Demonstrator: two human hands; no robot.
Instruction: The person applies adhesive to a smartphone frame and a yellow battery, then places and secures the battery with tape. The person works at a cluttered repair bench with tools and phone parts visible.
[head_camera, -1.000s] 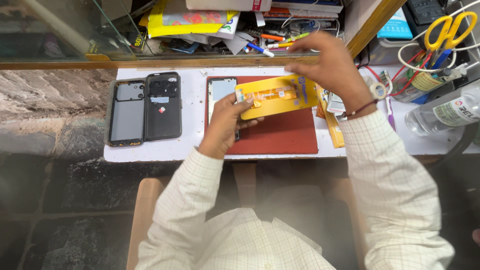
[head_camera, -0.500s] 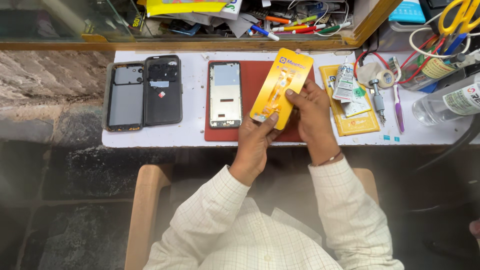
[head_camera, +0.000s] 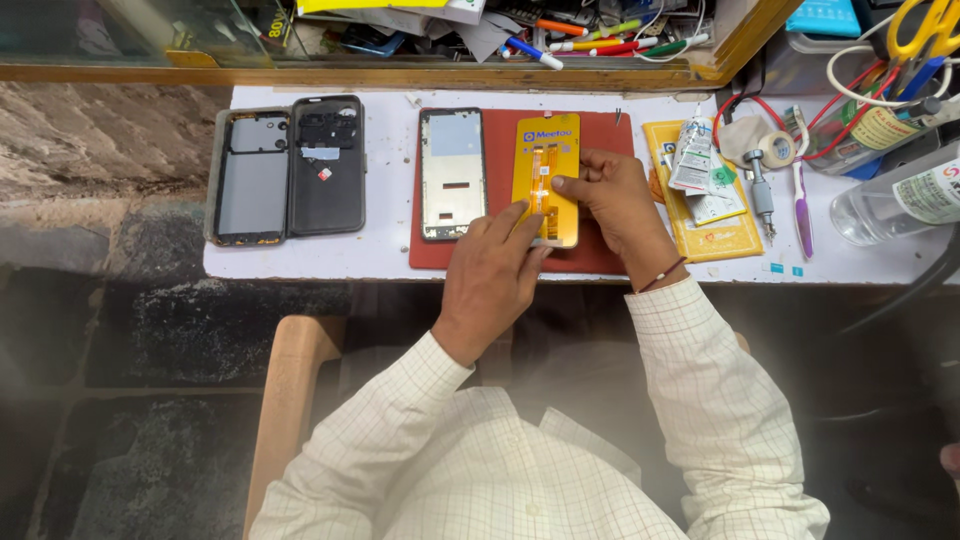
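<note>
Yellow screen panel (head_camera: 546, 180) on red mat; white-labelled clear bottle (head_camera: 900, 200) far right.

White worktop (head_camera: 385, 255) runs left to right. Red rectangular work mat (head_camera: 600, 135) lies on it, mid-table. On the mat: grey metal phone frame (head_camera: 453, 173) at left, yellow-backed phone screen panel (head_camera: 547, 150) just right of it. Left hand (head_camera: 492, 275) touches the panel's near end; right hand (head_camera: 612, 200) touches its right edge. Two dark opened phone halves (head_camera: 285, 168) lie side by side, well left of the mat. Flat yellow packet (head_camera: 700, 225) lies right of it, small white glue tube (head_camera: 692, 155) on top.
</note>
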